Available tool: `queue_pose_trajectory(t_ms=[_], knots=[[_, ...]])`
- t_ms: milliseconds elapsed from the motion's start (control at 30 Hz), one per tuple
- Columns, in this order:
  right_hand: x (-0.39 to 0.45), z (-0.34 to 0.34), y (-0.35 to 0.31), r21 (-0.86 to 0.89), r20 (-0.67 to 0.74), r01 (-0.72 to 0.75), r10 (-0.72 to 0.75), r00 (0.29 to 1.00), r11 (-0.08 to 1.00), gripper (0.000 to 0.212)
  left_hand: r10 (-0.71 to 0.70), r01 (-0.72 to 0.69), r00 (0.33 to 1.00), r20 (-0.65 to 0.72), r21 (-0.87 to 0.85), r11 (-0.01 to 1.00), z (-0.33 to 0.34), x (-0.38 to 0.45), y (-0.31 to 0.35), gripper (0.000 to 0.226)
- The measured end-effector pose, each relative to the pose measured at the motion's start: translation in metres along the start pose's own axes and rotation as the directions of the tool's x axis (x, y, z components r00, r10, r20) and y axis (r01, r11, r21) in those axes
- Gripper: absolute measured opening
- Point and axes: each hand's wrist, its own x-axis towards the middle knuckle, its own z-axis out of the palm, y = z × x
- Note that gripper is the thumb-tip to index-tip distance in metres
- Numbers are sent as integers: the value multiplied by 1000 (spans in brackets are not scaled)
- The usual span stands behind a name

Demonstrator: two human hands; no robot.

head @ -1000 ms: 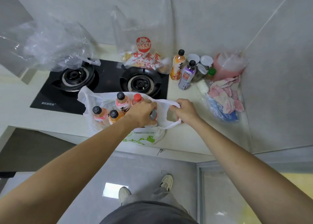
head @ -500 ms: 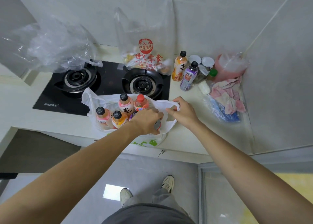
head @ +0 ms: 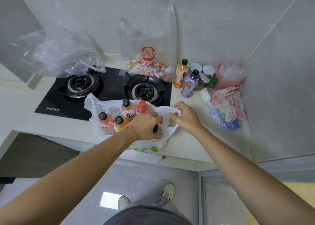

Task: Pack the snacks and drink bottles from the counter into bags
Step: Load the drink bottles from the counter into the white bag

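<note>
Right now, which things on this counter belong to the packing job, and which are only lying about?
Belonging to the job:
white bag, handle pinched by the right hand
bottle gripped by the left hand
orange bottle
purple bottle
snack bag

Lying about:
gas stove
pink cloth
white-lidded jars

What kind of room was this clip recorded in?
Most likely a small home kitchen: a black two-burner gas hob is set into a pale counter in a tiled corner, with jars and bottles grouped by the wall.
</note>
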Motion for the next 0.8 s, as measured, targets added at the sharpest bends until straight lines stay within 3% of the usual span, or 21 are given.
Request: queue_pose_trajectory(t_ms=[333,533,800], knots=[[32,-39,0,-90,-159,21,-36,987,996,31,-48,29,954,-295,-70,997,-50,59,-8,41],[84,-74,16,-206,-198,23,-65,978,978,26,-162,112,950,-266,-194,975,-67,136,-4,52],[157,-103,31,-328,-186,-75,13,982,942,45,-290,247,939,-183,-226,942,-79,234,-14,54]])
